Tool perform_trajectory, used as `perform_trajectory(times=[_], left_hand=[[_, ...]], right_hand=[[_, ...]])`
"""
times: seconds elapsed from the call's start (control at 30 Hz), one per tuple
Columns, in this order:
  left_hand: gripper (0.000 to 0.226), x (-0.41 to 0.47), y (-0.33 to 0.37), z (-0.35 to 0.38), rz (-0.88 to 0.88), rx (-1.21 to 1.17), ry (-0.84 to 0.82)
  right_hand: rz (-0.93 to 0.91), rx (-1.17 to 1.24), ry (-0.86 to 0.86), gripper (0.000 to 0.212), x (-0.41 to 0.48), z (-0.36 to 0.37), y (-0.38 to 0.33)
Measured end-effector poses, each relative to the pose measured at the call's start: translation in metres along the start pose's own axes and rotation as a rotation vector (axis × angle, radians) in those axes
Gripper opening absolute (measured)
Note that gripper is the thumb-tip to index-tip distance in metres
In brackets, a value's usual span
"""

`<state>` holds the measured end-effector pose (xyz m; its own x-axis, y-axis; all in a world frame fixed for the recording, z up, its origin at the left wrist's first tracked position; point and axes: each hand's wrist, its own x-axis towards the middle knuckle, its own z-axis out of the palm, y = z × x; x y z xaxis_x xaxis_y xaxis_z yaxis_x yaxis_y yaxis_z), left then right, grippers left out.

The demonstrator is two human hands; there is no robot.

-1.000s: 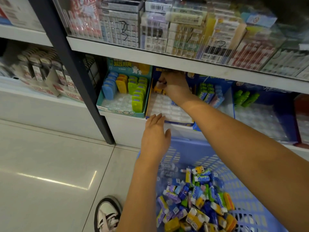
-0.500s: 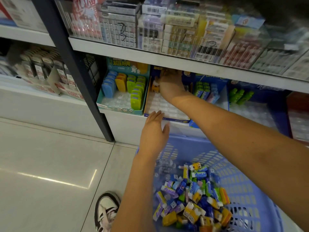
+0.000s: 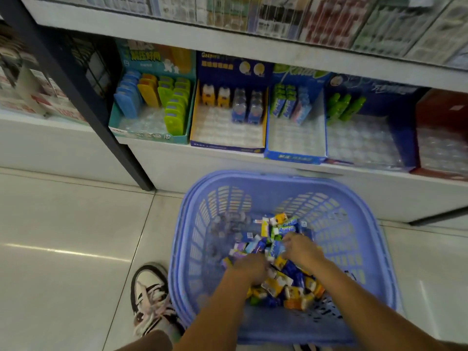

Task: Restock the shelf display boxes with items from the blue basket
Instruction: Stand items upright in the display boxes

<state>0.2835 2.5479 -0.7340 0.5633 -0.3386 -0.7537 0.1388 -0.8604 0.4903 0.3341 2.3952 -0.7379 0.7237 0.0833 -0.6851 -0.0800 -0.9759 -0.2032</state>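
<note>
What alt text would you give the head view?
A person's left hand and right hand reach into small colourful packets in a blue basket on a tiled floor; blur hides their grip. Behind it, a low shelf holds partly filled display boxes; a shoe stands beside the basket.

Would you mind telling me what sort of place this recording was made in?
Most likely a small shop: white shelves hold cardboard display boxes of small packaged goods, and a blue basket of loose stock sits on the tiled floor.

Left hand point(image 3: 249, 268), right hand point(image 3: 301, 252) low, close together — knuckles up, grip blurred.
</note>
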Motion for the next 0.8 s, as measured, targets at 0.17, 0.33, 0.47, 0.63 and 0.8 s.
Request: perform_trajectory(times=[0.17, 0.33, 0.47, 0.63, 0.8], left_hand=[[0.026, 0.015, 0.001, 0.003, 0.003, -0.12, 0.095], [0.029, 0.027, 0.001, 0.006, 0.061, -0.279, 0.142], [0.022, 0.035, 0.001, -0.005, 0.009, -0.43, 0.26], [0.039, 0.031, -0.005, -0.024, -0.117, -0.6, 0.311], [0.039, 0.019, -0.007, -0.04, -0.094, -0.756, 0.232]], right_hand=[[-0.074, 0.012, -0.01, 0.027, 0.005, 0.025, 0.016], [-0.171, 0.12, -0.079, 0.004, 0.015, -0.004, 0.016], [-0.227, 0.401, 0.04, 0.023, 0.031, -0.018, 0.003], [-0.258, -0.317, 0.119, 0.06, 0.057, -0.016, -0.009], [-0.237, -0.566, 0.087, 0.054, 0.063, -0.015, -0.01]])
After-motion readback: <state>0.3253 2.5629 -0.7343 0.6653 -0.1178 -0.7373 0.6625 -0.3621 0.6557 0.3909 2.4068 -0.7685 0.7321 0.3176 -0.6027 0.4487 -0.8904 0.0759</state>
